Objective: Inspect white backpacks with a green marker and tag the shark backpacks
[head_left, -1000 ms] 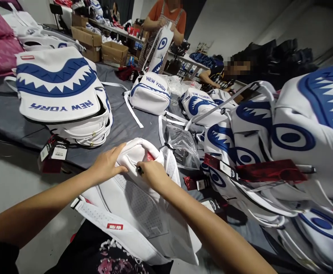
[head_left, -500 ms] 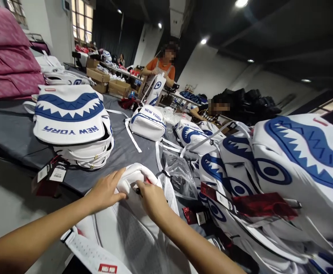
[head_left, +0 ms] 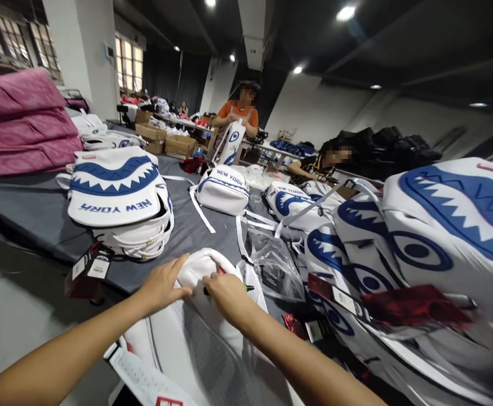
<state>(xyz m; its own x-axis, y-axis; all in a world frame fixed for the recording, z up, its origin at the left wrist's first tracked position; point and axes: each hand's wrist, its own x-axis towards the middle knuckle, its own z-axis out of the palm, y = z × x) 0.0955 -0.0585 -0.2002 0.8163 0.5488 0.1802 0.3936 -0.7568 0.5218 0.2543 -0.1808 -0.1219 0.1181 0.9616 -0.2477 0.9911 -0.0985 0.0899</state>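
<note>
A white backpack (head_left: 172,330) lies before me with its grey mesh back panel and padded strap (head_left: 138,372) towards me. My left hand (head_left: 159,290) is closed on the padded top edge of the backpack, thumb on the near side. Close beside it, my right hand (head_left: 229,299) is curled at the same top part, near a small red patch. A thin black tool (head_left: 250,288) with a bit of green sticks out of the right fist; its kind I cannot make out. The right fingertips hide what they touch on the fabric.
White-and-blue backpacks (head_left: 415,254) with hang tags crowd the right side. To the left stands a backpack stack (head_left: 111,217), with pink bags (head_left: 26,124) behind. A small NEW YORK bag (head_left: 223,197) and a clear plastic bag (head_left: 275,270) lie ahead. Two co-workers (head_left: 240,115) are beyond.
The view has tilted up a little, so things sit lower and slightly further right. Both hands keep their places on the backpack; the tool's green-and-black end now shows behind the right fist.
</note>
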